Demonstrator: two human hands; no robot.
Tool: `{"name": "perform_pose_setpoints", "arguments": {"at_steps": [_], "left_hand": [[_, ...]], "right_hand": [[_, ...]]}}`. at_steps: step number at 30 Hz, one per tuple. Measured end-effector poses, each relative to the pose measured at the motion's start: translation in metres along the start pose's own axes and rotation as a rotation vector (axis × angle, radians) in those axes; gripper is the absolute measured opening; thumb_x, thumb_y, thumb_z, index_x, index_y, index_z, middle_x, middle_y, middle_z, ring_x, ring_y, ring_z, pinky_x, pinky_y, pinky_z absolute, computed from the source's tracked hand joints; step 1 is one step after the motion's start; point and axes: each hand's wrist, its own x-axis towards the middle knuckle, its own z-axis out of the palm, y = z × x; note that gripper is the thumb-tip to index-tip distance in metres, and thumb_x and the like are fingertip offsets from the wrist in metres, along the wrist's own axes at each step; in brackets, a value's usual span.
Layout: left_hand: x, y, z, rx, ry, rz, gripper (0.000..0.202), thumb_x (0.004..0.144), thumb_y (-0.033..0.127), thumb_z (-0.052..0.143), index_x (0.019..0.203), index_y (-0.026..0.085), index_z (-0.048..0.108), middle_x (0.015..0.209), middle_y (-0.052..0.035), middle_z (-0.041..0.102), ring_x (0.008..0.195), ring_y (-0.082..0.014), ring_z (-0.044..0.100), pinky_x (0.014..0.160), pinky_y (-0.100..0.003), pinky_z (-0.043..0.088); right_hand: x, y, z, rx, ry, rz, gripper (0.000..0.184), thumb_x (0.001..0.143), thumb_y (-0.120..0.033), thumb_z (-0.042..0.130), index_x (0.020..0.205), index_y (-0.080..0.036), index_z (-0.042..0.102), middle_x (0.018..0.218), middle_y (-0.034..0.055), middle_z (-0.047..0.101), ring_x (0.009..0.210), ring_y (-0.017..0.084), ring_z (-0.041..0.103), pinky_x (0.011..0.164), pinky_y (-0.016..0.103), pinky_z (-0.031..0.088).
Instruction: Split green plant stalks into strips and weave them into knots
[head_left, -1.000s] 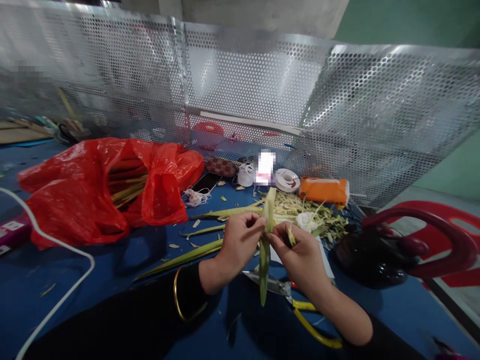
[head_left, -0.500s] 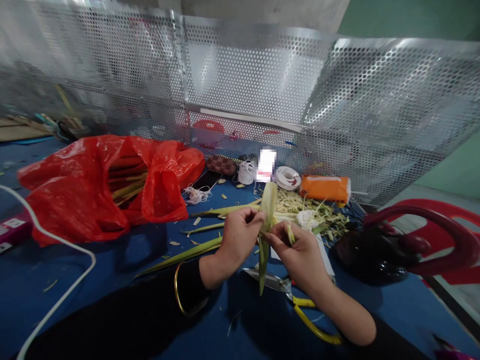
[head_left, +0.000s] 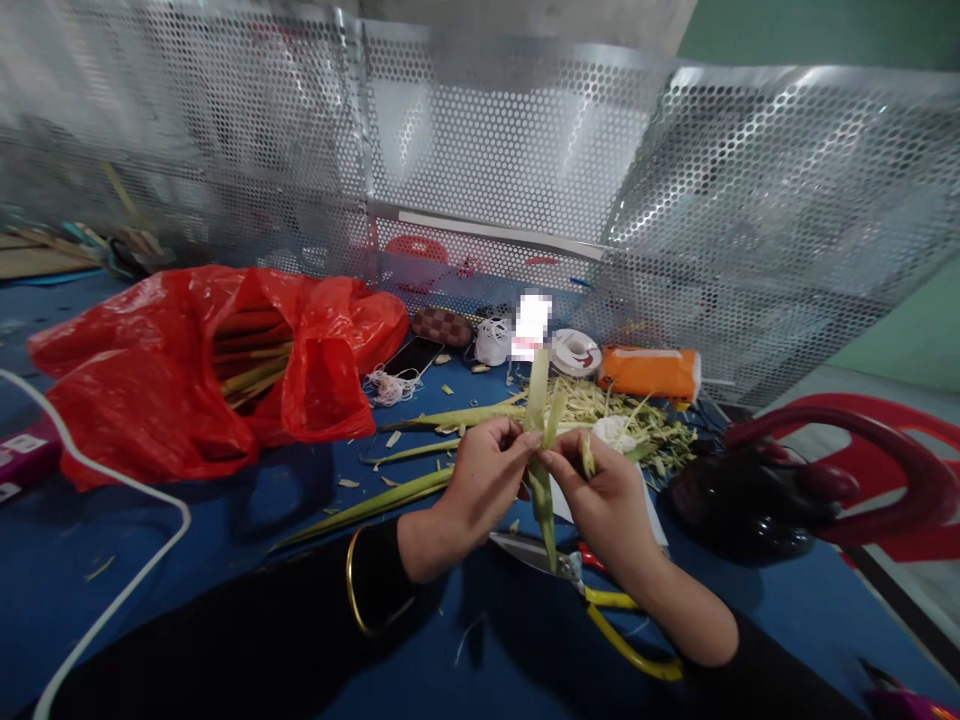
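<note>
A pale green leaf strip (head_left: 538,392) stands nearly upright between my hands, its darker pointed end (head_left: 545,515) hanging below them. My left hand (head_left: 480,475) pinches it from the left. My right hand (head_left: 604,490) is closed on it from the right, fingertips almost meeting the left ones. A small yellowish curled piece (head_left: 588,456) sits among my right fingers. Shears with yellow handles (head_left: 634,650) lie under the hands, blades to the left. Several long green leaves (head_left: 390,500) lie on the table left of my hands. Behind them spreads a pile of shredded leaf bits (head_left: 660,435).
A red plastic bag (head_left: 157,370) with long stems stands at the left, near a white cable (head_left: 127,485). A dark kettle (head_left: 742,510) is at the right. A lit phone (head_left: 532,325), a tape roll (head_left: 576,351) and an orange packet (head_left: 649,373) line the perforated metal screen (head_left: 487,140).
The leaf strip has turned and split at the top, with a narrow piece now bent toward the right hand. Its lower end has swung right. Both hands remain close together.
</note>
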Motion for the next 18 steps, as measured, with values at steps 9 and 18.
{"name": "perform_pose_setpoints", "arguments": {"at_steps": [9,18], "left_hand": [[-0.002,0.003,0.002,-0.026,0.008,-0.019,0.021,0.076,0.027,0.062,0.062,0.016,0.052,0.051,0.0050,0.047,0.041,-0.0062,0.043,0.039,-0.019,0.036],[0.005,-0.009,-0.002,0.159,0.073,0.114,0.020,0.076,0.029,0.060,0.062,0.016,0.054,0.059,0.0022,0.053,0.054,-0.0097,0.046,0.050,-0.022,0.034]], "right_hand": [[-0.006,0.007,0.001,-0.098,0.071,-0.136,0.015,0.087,-0.024,0.060,0.073,-0.020,0.056,0.062,-0.0031,0.054,0.056,0.013,0.049,0.056,0.025,0.039],[-0.007,0.002,0.002,-0.160,0.102,-0.238,0.019,0.085,-0.017,0.058,0.069,-0.021,0.050,0.061,-0.0035,0.050,0.054,0.012,0.047,0.053,0.023,0.036]]}}
